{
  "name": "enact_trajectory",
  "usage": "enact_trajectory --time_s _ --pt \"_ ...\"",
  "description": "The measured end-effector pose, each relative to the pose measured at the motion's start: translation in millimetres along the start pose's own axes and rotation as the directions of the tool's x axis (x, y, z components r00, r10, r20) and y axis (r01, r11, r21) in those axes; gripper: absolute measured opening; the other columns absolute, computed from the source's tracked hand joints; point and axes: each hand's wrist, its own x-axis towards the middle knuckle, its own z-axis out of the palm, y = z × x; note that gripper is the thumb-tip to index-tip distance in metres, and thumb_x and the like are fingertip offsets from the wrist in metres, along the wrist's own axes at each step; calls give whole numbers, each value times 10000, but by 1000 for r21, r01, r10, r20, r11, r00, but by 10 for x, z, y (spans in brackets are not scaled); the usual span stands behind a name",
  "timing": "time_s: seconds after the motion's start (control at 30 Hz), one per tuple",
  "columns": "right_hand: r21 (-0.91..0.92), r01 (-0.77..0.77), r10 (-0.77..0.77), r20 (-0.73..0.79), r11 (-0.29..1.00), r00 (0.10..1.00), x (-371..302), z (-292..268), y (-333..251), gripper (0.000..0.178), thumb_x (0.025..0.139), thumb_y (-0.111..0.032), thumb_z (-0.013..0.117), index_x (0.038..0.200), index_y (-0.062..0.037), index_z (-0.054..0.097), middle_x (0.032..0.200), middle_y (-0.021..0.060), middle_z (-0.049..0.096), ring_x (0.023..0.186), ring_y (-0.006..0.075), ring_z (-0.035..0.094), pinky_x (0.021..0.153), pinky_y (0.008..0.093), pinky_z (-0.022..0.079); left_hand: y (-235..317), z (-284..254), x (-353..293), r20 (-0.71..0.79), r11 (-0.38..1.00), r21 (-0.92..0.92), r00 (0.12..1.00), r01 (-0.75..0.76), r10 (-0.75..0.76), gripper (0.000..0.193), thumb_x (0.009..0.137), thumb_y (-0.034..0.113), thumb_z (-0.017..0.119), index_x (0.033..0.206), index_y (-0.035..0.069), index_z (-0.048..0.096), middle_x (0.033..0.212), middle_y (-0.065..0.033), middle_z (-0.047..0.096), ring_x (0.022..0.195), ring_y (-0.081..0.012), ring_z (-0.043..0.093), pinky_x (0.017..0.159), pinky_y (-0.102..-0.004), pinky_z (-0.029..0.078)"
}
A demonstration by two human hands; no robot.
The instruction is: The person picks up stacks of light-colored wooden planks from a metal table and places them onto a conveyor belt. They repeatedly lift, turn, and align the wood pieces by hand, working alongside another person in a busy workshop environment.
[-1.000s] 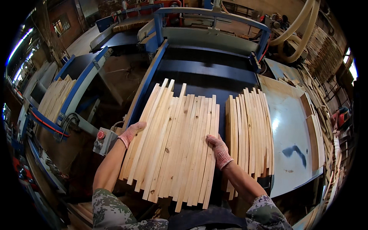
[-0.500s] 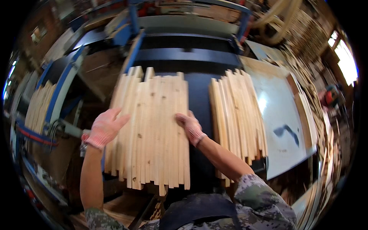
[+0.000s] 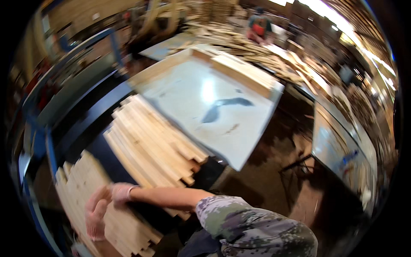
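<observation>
Left hand: pinkish glove on the left hand [image 3: 96, 214], over the left stack of wood strips [image 3: 81, 184]; grip looks loosely bent, but it's too blurry to tell how far open, or if it's got hold of anything
Right hand: the right hand [image 3: 122, 192] is just beside it, same glove, near the inner edge of that stack; fingers partly hidden, so no clue on its grip either
Left stack: right below both hands, spreading up-left and down-right of them; contact, can't say
Strip direction: long axis runs upper left to lower right, with the right forearm [image 3: 167, 198] cutting across that line
Right stack: the right stack [image 3: 150, 141] lies up and right of the grip, strips roughly parallel; right hand's the nearer one
Gap: bare dark worktop [image 3: 112, 165] between the stacks
Further out: pale panel [image 3: 239, 137], right beyond the right stack
</observation>
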Motion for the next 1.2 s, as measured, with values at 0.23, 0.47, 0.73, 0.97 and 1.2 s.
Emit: enact_trajectory --time_s 0.23,0.47,0.73,0.97,1.2 --pt "155 518 -541 240 841 806 -2138 -849 146 387 1038 -405 705 1140 -32 716 889 93 718 730 200 657 662 368 565 783 1656 498 244 979 -3 949 -204 199 743 1089 479 630 1541 -101 521 1497 -244 627 1359 -363 633 1180 -510 492" --pt "844 58 -22 -55 533 998 -5880 -2219 1316 665 1100 -407 625 1638 -48 474 1028 32 651 898 142 592 784 289 532 911 4084 938 466 990 -133 878 -54 111 754 1085 456 638 1535 -134 502 1483 -276 626 1363 -393 629 1180 -525 493" --pt "967 230 688 -241 110 684 -8277 -2254 2832 266 1112 -361 622 1231 -127 579 978 -21 554 821 88 531 705 264 458 347 7182 1709 742 916 -181 661 358 -111 843 968 524 767 1488 -109 566 1348 -255 710 1214 -367 727 1097 -481 565" --pt "887 458 834 -293 55 467 -9536 -2516 4154 185 1108 -303 652 1126 -121 679 944 -65 542 770 59 499 640 236 419 140 9171 2601 847 885 -85 500 458 -178 814 959 483 797 1470 -112 582 1358 -281 694 1221 -410 712 1080 -512 570" --pt "872 490 994 -60 7 93 -11242 -2787 5484 130 1105 -238 636 1046 -123 637 825 -82 513 639 54 459 575 243 350 122 11424 3957 841 854 -40 479 518 -251 738 984 501 768 1428 -73 635 1298 -212 734 1181 -322 724 1034 -445 585"
